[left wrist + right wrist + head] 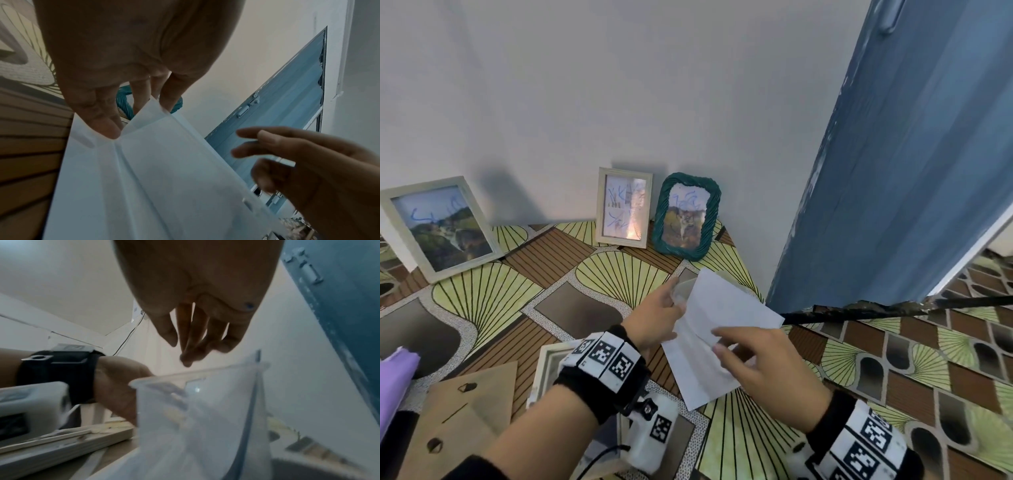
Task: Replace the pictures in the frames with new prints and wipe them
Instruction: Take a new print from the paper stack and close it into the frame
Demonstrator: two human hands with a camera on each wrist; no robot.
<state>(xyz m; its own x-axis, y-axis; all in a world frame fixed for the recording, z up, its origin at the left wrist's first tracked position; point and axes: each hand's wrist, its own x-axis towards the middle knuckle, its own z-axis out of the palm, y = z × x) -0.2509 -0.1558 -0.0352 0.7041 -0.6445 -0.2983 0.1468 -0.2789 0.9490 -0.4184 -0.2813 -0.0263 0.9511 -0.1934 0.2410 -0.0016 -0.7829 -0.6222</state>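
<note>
dim wrist views, blurred; glare on glass

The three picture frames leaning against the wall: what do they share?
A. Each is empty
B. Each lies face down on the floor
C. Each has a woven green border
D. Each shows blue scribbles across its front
D: blue scribbles cross the front of the large pale frame, the small pale frame and the green woven frame, all standing upright with pictures inside.

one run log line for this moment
left hand: pinches white sheets | right hand: open at sheets | three frames: against wall
</note>
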